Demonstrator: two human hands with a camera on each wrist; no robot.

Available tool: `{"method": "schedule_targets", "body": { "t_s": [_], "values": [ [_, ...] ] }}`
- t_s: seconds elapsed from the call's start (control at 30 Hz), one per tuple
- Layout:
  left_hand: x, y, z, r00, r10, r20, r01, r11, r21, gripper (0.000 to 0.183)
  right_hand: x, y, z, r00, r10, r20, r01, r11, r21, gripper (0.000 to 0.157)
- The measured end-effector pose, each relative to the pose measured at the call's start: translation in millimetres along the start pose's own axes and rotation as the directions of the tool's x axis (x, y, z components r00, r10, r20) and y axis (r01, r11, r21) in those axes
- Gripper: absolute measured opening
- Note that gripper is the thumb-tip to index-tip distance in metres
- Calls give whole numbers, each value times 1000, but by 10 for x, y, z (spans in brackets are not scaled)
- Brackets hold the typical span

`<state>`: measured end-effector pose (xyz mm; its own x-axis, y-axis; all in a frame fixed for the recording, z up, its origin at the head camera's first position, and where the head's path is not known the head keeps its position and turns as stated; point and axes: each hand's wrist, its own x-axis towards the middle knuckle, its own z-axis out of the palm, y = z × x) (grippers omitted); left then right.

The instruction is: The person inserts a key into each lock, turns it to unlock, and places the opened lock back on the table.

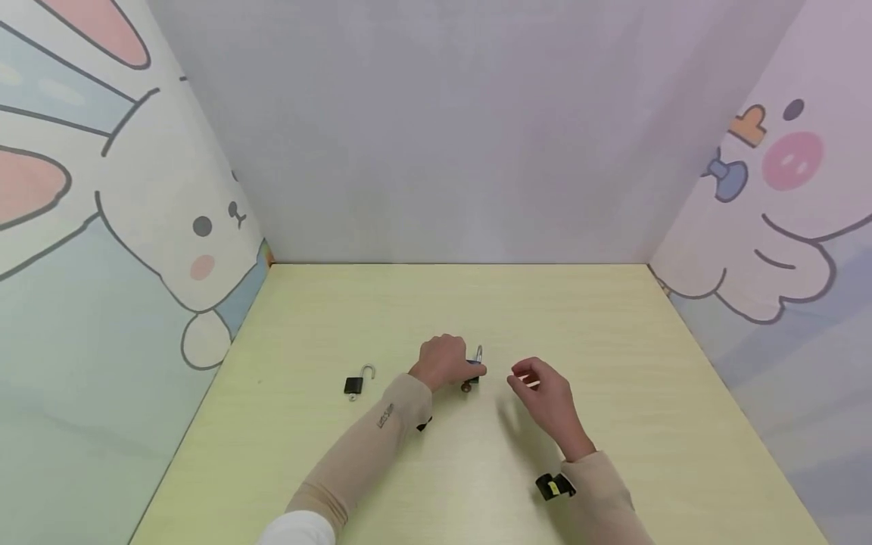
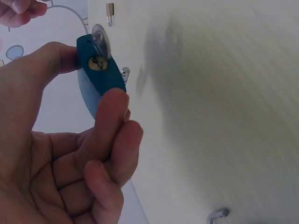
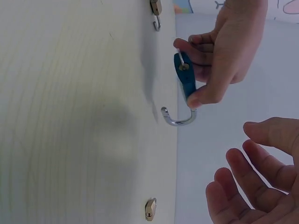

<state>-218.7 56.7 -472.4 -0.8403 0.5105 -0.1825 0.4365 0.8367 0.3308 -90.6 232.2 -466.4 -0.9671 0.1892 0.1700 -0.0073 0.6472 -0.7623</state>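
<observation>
A blue padlock (image 2: 96, 77) with a key (image 2: 100, 42) in its keyhole is pinched between thumb and fingers of my left hand (image 1: 446, 362). Its silver shackle (image 3: 180, 122) stands swung out, plain in the right wrist view. In the head view the hand covers part of the padlock. My right hand (image 1: 548, 401) hovers to the right of it, fingers loosely bent and apart from the thumb, holding nothing. In the right wrist view a gap separates its fingers (image 3: 240, 163) from the padlock.
A dark padlock (image 1: 353, 384) with an open shackle lies on the pale table (image 1: 409, 303) left of my left hand. A brass padlock (image 3: 150, 209) shows low in the right wrist view. Walls with cartoon animals enclose the table; the back wall (image 1: 450, 136) is grey.
</observation>
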Motion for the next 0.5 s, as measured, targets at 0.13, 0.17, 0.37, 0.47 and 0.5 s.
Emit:
{"method": "schedule_targets", "body": {
  "t_s": [0.13, 0.17, 0.37, 0.47, 0.5],
  "values": [
    [5, -24, 82, 1000, 3, 7, -3, 1000, -8, 49, -2, 12, -45, 1000, 0, 10, 0, 1000, -32, 16],
    [8, -25, 96, 1000, 3, 6, -3, 1000, -8, 49, -5, 16, -53, 1000, -1, 11, 2, 999, -37, 16],
    [22, -7, 123, 1000, -9, -17, 10, 1000, 20, 48, -18, 42, -101, 998, -67, 5, 67, 991, -112, 17],
    [26, -1, 121, 999, -12, -36, 15, 998, 58, 48, -20, 49, -129, 994, -112, 7, 111, 978, -176, 20],
    [26, 0, 123, 999, -15, -43, 18, 997, 72, 48, -20, 47, -138, 993, -120, 8, 119, 972, -202, 20]
  ]
}}
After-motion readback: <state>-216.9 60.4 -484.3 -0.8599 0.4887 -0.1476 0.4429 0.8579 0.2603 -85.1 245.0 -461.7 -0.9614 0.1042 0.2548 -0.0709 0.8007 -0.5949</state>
